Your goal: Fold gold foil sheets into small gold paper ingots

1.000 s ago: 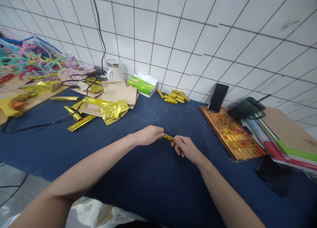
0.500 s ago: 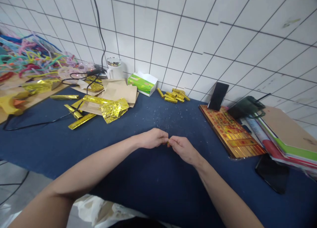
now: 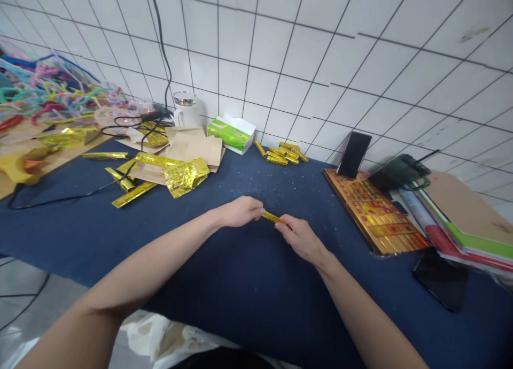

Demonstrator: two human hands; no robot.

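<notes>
Nearest, a crumpled white plastic bag (image 3: 152,339) shows below the edge of the dark blue cloth-covered table (image 3: 248,289). Above the table, the left hand (image 3: 243,210) pinches one end of a narrow, shiny gold foil roll (image 3: 273,217) between closed fingertips. The right hand (image 3: 298,235) has its thumb and fingers closed around the other end, so the roll spans the short gap between the hands, slightly tilted; its ends are hidden. It looks partway through being handled, not yet set down.

Farther off to the left, long flattened gold foil pieces (image 3: 134,194) and a crinkled gold foil sheet (image 3: 186,177) lie near brown paper sheets (image 3: 192,143), apparently left to work. Beyond the hands, near the white tiled wall (image 3: 276,48), sits a loose pile of short gold foil rolls (image 3: 282,154), seemingly finished. Just left of it is a green-and-white tissue pack (image 3: 230,135); farther left stands a white mug (image 3: 186,112) with a silvery lid.
</notes>
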